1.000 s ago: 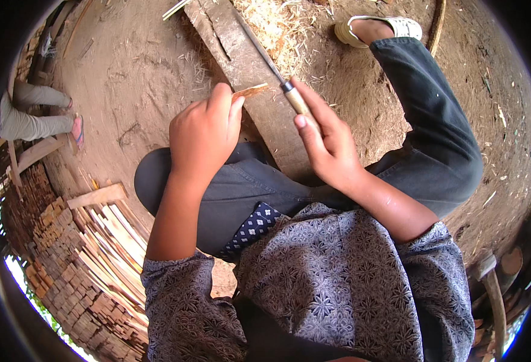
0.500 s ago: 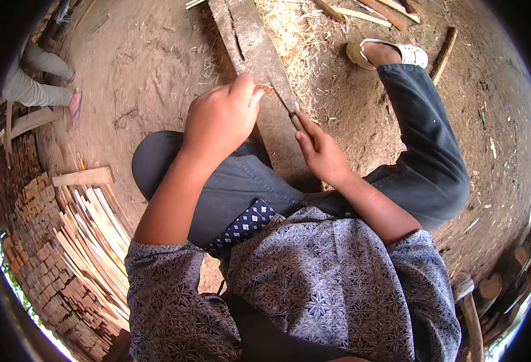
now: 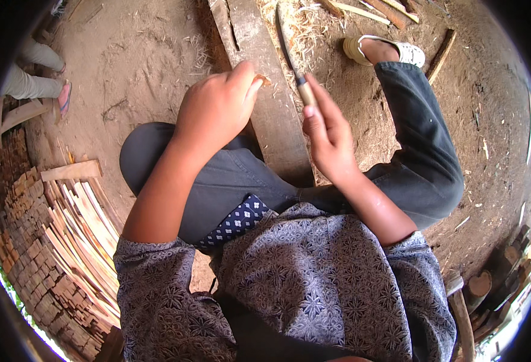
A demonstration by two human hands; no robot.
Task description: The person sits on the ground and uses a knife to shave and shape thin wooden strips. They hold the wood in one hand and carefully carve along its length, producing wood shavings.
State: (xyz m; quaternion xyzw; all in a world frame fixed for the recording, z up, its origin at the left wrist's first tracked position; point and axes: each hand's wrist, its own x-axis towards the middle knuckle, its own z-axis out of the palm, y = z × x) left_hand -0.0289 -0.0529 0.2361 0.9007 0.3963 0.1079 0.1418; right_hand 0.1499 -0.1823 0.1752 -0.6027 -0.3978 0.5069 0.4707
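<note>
Two closed hands: your left hand [image 3: 217, 108] pinches a brown sliver [image 3: 265, 79], your right hand [image 3: 331, 136] grips the knife [image 3: 303, 88], now swung clear toward upper centre, so nothing's being cut.

The left hand [image 3: 218, 104] sat toward 11 o'clock, back upward, fingers [image 3: 240, 75] curled and left thumb [image 3: 254, 90] pressed close; the left forearm [image 3: 164, 187] slanted toward 1 o'clock. The right hand [image 3: 331, 134], toward 2 o'clock, was closed in a grip, right thumb [image 3: 315, 122] pointing near 11; the right forearm [image 3: 378, 202] angled between 10 and 11.
</note>
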